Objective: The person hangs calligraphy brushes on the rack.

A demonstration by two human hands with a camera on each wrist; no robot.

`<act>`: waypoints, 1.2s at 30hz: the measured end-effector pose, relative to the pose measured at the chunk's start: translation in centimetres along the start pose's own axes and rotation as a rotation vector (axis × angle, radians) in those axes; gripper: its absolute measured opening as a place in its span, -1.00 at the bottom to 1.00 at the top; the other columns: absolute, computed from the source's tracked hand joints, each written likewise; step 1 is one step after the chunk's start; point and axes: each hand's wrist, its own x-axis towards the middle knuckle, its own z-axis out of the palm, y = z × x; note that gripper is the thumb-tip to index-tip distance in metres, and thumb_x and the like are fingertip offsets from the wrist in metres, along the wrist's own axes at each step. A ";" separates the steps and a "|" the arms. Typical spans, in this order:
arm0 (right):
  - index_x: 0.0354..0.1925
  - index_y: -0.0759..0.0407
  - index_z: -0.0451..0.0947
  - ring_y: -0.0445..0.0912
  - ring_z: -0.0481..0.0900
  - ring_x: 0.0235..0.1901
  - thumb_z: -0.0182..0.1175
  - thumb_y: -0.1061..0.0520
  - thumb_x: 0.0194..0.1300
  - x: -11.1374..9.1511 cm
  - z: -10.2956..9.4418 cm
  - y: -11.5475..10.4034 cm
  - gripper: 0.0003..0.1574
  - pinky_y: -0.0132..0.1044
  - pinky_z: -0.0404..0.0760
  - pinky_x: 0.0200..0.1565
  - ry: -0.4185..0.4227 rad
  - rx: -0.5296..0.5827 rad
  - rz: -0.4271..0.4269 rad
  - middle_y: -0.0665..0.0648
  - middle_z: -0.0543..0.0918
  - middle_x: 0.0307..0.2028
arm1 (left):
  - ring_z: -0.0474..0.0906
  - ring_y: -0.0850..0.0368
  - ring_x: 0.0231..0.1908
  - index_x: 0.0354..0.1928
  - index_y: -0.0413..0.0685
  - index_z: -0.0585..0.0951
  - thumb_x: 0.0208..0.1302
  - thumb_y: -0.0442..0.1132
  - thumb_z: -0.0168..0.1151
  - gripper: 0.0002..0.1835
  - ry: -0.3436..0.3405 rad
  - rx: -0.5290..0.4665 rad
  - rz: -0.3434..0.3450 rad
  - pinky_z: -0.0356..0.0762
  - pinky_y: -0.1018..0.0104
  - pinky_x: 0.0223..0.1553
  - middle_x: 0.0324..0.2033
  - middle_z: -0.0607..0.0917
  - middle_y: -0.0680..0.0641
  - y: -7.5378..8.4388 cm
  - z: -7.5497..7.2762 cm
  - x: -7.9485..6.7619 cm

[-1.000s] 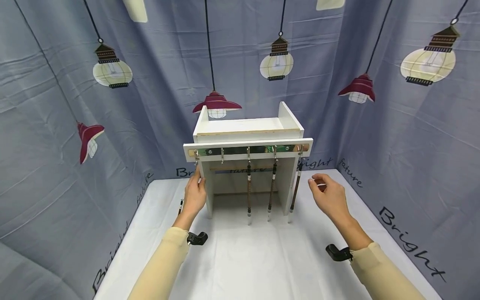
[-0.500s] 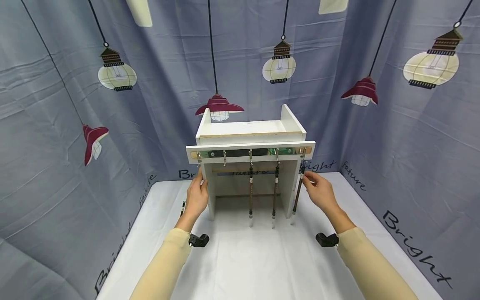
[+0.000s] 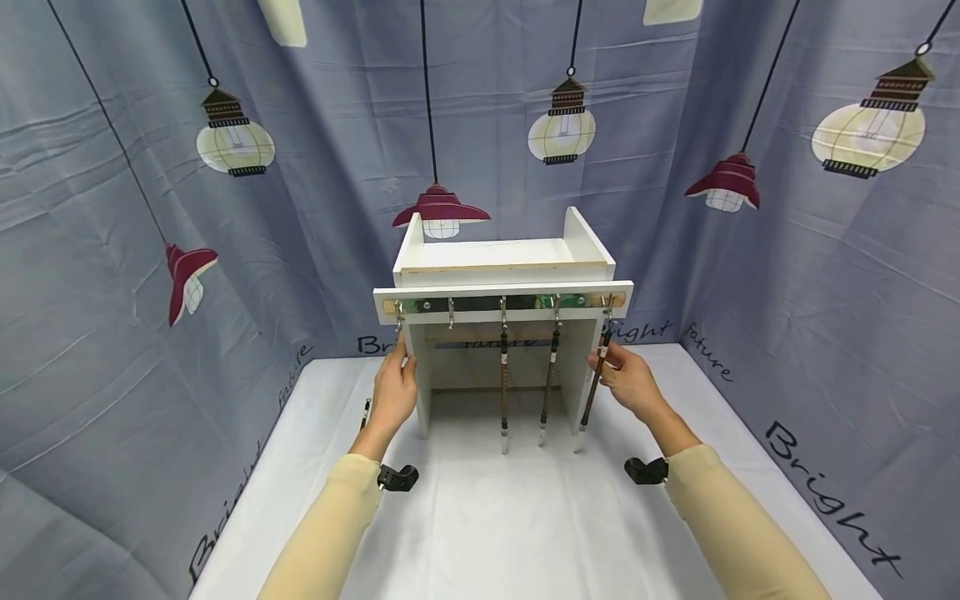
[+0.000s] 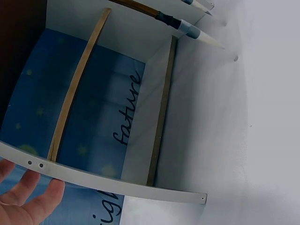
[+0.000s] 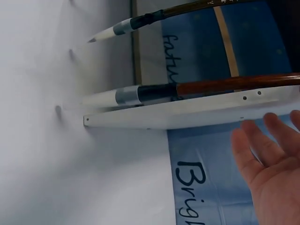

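Note:
A white wooden shelf point(image 3: 506, 273) stands on the table, with a metal hook strip point(image 3: 472, 304) across its front. Calligraphy brushes hang tip-down from its hooks: a middle brush point(image 3: 504, 387), one to its right point(image 3: 551, 375), and a tilted rightmost brush point(image 3: 595, 383). My left hand point(image 3: 393, 392) touches the outer face of the left side panel point(image 4: 117, 183), its fingers fairly straight. My right hand point(image 3: 630, 379) is at the right side panel point(image 5: 197, 110), partly behind the rightmost brush. In the right wrist view its fingers extend beside the panel; the thumb is hidden.
A thin dark stick-like thing point(image 3: 366, 412) shows left of the shelf, partly behind my left hand. The white table point(image 3: 495, 525) reaches back to a grey-blue curtain point(image 3: 480, 100) printed with lamps. A second hook point(image 3: 451, 311) from the left carries nothing.
My right hand has moved left from beside the shelf to its right side panel. The hanging brushes have swung slightly. My left hand has stayed at the left panel.

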 end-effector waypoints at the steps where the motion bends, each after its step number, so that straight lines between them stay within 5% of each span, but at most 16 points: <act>1: 0.44 0.32 0.35 0.27 0.55 0.31 0.12 -0.20 0.55 0.1 0.1 0.0 -0.21 0.07 0.65 0.20 0.000 -0.003 -0.001 0.42 0.50 0.36 | 0.37 -0.25 0.43 0.63 -0.13 0.09 0.65 -0.23 -0.06 -0.38 -0.002 0.001 -0.001 0.47 -0.15 0.35 0.43 0.41 -0.32 0.0 0.0 0.0; 7: 0.21 0.29 0.51 0.30 0.66 0.16 0.11 -0.34 0.50 0.0 0.3 -0.1 -0.23 0.15 0.64 0.20 0.013 -0.052 0.017 0.42 0.57 0.30 | 0.39 -0.26 0.41 0.64 -0.11 0.07 0.66 -0.23 -0.08 -0.38 -0.011 0.004 -0.009 0.50 -0.15 0.32 0.44 0.40 -0.32 0.0 -0.1 0.0; 13: 0.19 0.30 0.54 0.29 0.68 0.13 0.09 -0.38 0.49 0.0 0.4 -0.5 -0.20 0.13 0.67 0.17 0.024 -0.067 0.028 0.42 0.62 0.23 | 0.51 -0.22 0.29 0.63 -0.11 0.09 0.66 -0.22 -0.06 -0.38 -0.008 -0.023 -0.010 0.58 -0.08 0.24 0.36 0.48 -0.30 -0.1 -0.3 0.1; 18: 0.30 0.28 0.51 0.26 0.67 0.14 0.11 -0.35 0.49 0.0 0.5 -0.6 -0.18 0.04 0.71 0.12 0.027 -0.046 0.039 0.41 0.64 0.20 | 0.42 -0.18 0.39 0.62 -0.14 0.13 0.66 -0.21 -0.06 -0.40 -0.018 -0.056 -0.012 0.53 -0.07 0.30 0.36 0.48 -0.28 -0.1 -0.5 0.1; 29: 0.32 0.29 0.51 0.26 0.65 0.15 0.14 -0.29 0.50 -0.3 0.7 -0.3 -0.22 0.01 0.72 0.10 0.037 -0.013 0.060 0.42 0.63 0.20 | 0.60 -0.23 0.18 0.58 0.17 0.28 0.60 0.05 0.06 -0.40 -0.021 -0.045 -0.144 0.63 -0.14 0.09 0.30 0.55 -0.18 -0.8 -1.2 -1.2; 36: 0.35 0.26 0.49 0.28 0.64 0.18 0.12 -0.28 0.52 -0.1 0.7 -0.4 -0.24 0.04 0.71 0.11 0.026 -0.001 0.057 0.40 0.62 0.24 | 0.62 -0.24 0.20 0.47 0.13 0.45 0.50 0.12 0.20 -0.40 0.021 -0.022 -0.213 0.66 -0.13 0.08 0.29 0.57 -0.15 -2.3 -1.9 -2.6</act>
